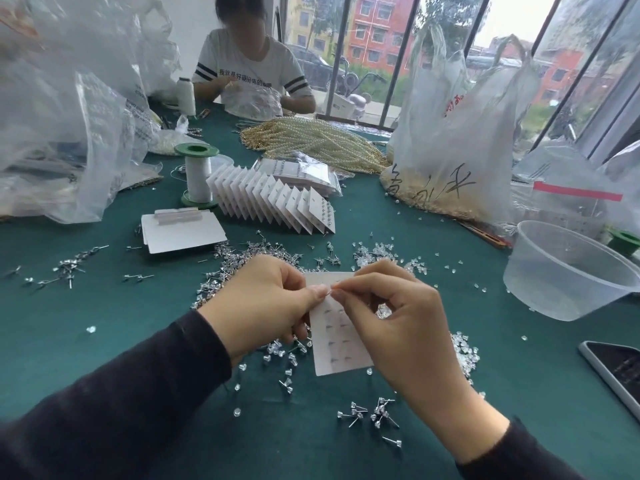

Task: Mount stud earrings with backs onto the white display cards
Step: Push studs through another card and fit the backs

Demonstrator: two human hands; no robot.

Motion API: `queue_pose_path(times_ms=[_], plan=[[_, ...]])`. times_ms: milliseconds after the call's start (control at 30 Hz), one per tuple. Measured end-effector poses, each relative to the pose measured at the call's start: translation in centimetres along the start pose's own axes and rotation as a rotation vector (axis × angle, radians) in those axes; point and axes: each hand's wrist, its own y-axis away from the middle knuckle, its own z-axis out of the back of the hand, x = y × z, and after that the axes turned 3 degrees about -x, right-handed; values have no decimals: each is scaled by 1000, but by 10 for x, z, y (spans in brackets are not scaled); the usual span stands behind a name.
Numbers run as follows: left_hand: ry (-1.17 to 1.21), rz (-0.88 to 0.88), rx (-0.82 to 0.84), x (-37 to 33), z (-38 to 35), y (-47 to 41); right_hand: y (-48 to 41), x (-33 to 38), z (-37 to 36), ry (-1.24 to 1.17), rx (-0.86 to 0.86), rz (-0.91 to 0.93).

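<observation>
Green felt covers the table (104, 323), and nearest me a small scatter of loose studs (367, 412) lies on it, posts pointing every way. Just above them I hold the white card (337, 344) off the cloth. My left hand (266, 303) pinches its upper left edge, thumb on the face. My right hand (391, 320) is closed to a fine pinch at the top row, thumb and forefinger on a stud (330, 289) of which only a sliver of metal shows.

The rows below look filled and the top row seems unfinished, so I judge this card nearly done. Next I must seat the post square through its hole without creasing the card, then take a clear back from the heap (464, 355) beside my right wrist and press it on.

Beyond my knuckles lie the main stud pile (242, 258) and more backs (377, 252). Further left sit blank cards (183, 233), and behind them a fanned row of finished cards (273, 199).

To the right stands a clear plastic tub (568, 275). I cannot tell if anything is in it. Behind it a white carrier bag (460, 133) holds cream beads at its bottom. Pearl strands (318, 140) lie loose on the felt, and clear bags (69, 133) at far left hold things I cannot make out.
</observation>
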Motion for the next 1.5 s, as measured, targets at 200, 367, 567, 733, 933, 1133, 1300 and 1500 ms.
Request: queue_pose_path(times_ms=[200, 367, 567, 733, 933, 1133, 1300, 1500], plan=[[-45, -34, -28, 0, -1, 2, 1, -1, -2, -33, 9, -10], [-15, -37, -5, 1, -4, 4, 3, -3, -4, -54, 11, -44], [19, -87, -27, 1, -6, 5, 4, -2, -3, -45, -14, -14], [38, -125, -13, 4, -4, 4, 3, -2, -4, 73, -12, 95], [98, -114, 32, 1, -3, 2, 3, -3, 3, 42, 32, 46], [26, -137, -1, 4, -3, 2, 3, 0, 2, 47, 48, 78], [-45, -172, -41, 1, -4, 4, 4, 1, 1, 75, 47, 83], [-99, -181, -30, 0, -2, 6, 6, 2, -3, 78, 69, 61]])
